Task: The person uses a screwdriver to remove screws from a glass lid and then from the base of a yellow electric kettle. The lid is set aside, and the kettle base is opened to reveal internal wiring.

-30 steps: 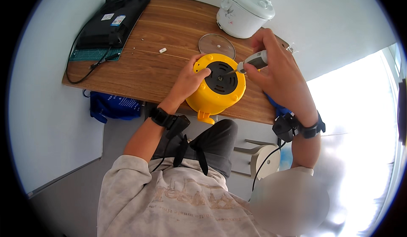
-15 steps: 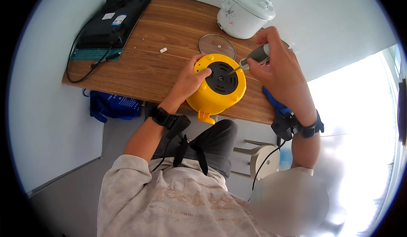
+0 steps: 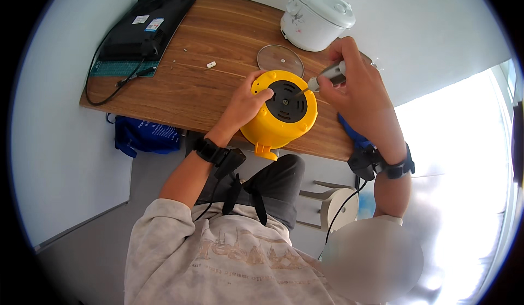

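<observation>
A yellow rounded appliance body (image 3: 273,133) is tipped at the table's front edge, its vented black base plate (image 3: 285,102) turned up toward me. My left hand (image 3: 243,102) grips its left side, with the thumb on the rim of the black plate. In my right hand (image 3: 357,81) is a grey and white screwdriver (image 3: 333,74), held from the right. The screwdriver's shaft slants down to the upper right part of the black plate; its very tip is too small to make out. A yellow handle (image 3: 266,151) sticks out toward me over the edge.
Behind the yellow body lies a round glass lid (image 3: 279,59). A white rice cooker (image 3: 316,18) stands at the back right. On the left, a black flat device (image 3: 144,29) with a cable rests on a green mat (image 3: 112,69). A small white piece (image 3: 211,64) lies mid-table.
My right hand and the screwdriver have shifted only very slightly. The left hand keeps its hold on the yellow body, which stays in place.
</observation>
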`<state>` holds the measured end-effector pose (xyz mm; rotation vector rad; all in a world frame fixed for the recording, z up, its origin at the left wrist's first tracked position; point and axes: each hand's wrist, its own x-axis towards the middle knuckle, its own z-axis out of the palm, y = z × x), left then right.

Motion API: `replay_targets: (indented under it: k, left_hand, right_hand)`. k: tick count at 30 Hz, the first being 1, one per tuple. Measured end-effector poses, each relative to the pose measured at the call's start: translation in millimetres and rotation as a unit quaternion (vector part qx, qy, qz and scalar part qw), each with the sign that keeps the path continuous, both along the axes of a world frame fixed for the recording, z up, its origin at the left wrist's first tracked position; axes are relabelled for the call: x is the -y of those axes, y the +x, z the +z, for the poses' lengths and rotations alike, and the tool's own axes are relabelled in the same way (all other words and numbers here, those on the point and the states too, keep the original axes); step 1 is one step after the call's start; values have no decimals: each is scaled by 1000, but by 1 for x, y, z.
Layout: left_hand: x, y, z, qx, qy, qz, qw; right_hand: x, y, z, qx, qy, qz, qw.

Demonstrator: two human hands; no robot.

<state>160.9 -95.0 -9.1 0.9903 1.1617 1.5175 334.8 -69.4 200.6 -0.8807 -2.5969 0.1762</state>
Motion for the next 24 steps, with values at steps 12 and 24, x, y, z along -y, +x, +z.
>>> replay_targets:
  k: [12, 24]
  left_hand:
    - [0, 0, 1, 2, -2, 0, 1000]
    - [2, 0, 3, -10, -10, -2, 1000]
  right_hand:
    - [1, -4, 1, 69, 37, -63, 995]
    - [-2, -5, -2, 96, 83, -104, 987]
